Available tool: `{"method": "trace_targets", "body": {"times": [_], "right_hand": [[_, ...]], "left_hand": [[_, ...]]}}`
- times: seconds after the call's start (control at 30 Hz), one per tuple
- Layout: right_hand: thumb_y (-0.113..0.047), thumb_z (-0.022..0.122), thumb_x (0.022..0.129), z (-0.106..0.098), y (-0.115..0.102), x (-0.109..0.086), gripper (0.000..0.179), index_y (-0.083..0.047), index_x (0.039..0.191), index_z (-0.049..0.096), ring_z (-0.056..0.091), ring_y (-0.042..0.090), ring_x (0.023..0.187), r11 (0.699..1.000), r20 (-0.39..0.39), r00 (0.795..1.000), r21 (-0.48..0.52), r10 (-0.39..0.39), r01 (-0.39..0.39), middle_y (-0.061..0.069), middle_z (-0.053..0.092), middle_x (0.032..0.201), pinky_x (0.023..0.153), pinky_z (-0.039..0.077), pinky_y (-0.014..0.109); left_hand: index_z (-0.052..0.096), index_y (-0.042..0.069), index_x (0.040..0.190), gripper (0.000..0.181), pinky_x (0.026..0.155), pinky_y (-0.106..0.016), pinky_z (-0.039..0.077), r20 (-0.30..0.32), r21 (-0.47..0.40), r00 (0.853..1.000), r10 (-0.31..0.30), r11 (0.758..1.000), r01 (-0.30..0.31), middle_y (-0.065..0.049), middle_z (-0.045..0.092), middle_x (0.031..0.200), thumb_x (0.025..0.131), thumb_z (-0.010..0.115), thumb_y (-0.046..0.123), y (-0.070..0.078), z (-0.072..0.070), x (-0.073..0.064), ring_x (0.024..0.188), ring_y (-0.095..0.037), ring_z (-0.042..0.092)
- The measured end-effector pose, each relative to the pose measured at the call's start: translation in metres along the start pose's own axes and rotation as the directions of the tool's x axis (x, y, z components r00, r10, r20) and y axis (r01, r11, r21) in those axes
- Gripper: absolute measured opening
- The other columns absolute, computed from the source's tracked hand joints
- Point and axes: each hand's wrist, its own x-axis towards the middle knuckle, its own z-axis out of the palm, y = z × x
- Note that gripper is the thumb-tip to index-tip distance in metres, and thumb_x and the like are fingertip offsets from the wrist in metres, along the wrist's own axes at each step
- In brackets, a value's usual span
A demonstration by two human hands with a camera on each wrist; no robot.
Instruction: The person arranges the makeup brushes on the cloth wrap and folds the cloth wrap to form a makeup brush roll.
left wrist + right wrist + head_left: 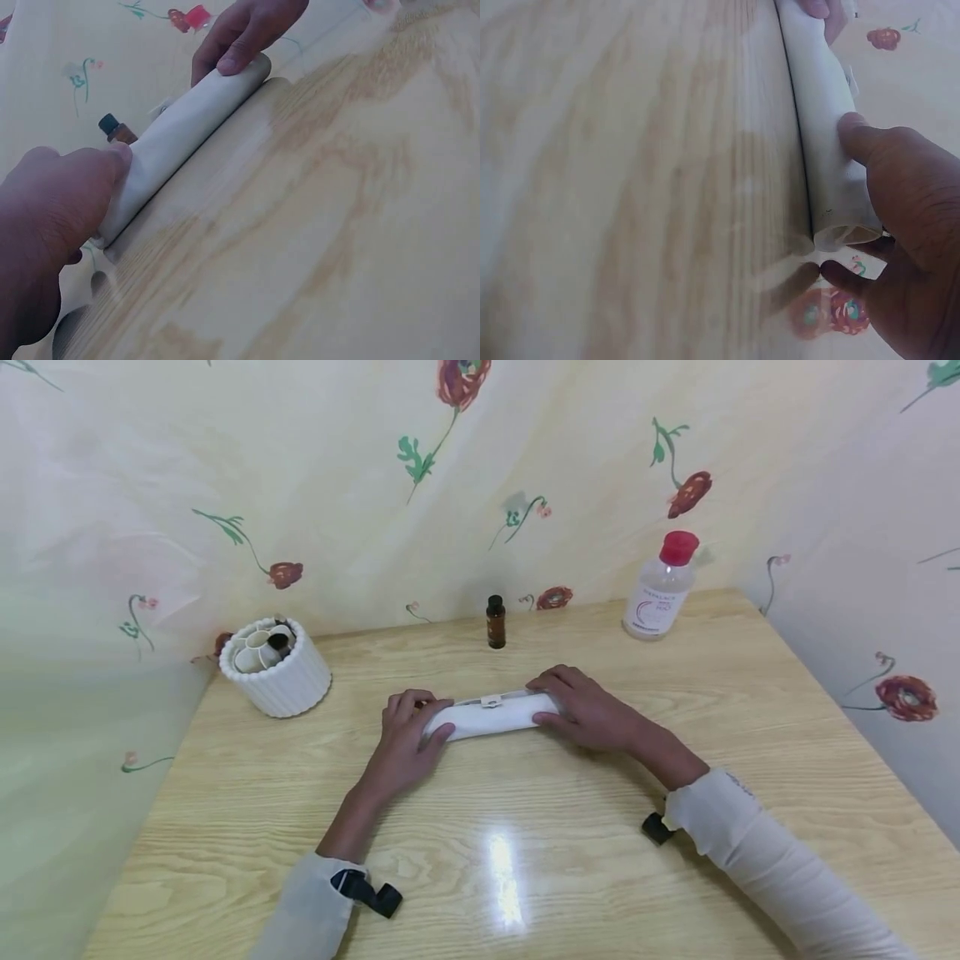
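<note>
A white, smooth roll [491, 717] lies crosswise on the wooden table, with a small pale tab [491, 701] along its far side. My left hand [406, 739] grips its left end, thumb on the near face and fingers over the far side. At the other end my right hand [588, 710] holds it the same way. The right wrist view shows the roll's hollow end [846, 236] beside that hand, with the right thumb [859, 139] pressed on the top. Much of the far side is hidden in the left wrist view.
Behind the roll stands a small brown bottle [496, 622] with a black cap. A clear bottle with a red cap [660, 589] is at the back right. The ribbed white holder [288, 681] at the back left contains brushes. Flower-patterned covering [337, 527] rises behind the table [555, 860].
</note>
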Motion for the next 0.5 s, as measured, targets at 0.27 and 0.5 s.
{"method": "trace_targets", "body": {"times": [0.27,0.5], "right_hand": [[-0.039,0.064,0.099,0.0000,0.0012,0.0018,0.042,-0.014,0.132,0.060,0.050,0.020,0.110,0.993,-0.026,0.997,-0.100,-0.074,0.071,0.004,0.055,0.125,0.092,0.044,0.042],[-0.046,0.061,0.099,-0.0005,0.0090,0.0049,0.041,-0.018,0.128,0.063,0.051,0.020,0.108,0.992,-0.026,0.998,-0.118,-0.056,0.053,0.002,0.057,0.122,0.090,0.044,0.042]], "left_hand": [[0.066,0.021,0.129,0.034,0.099,-0.044,0.032,0.012,0.019,1.000,-0.020,1.000,0.019,0.000,0.050,0.126,0.101,0.061,0.040,0.0008,-0.0033,0.0004,0.120,-0.023,0.037],[0.071,0.022,0.124,0.033,0.098,-0.043,0.034,0.029,0.010,0.999,-0.018,1.000,0.018,0.001,0.053,0.123,0.099,0.063,0.042,-0.0058,-0.0049,0.0027,0.118,-0.021,0.039]]}}
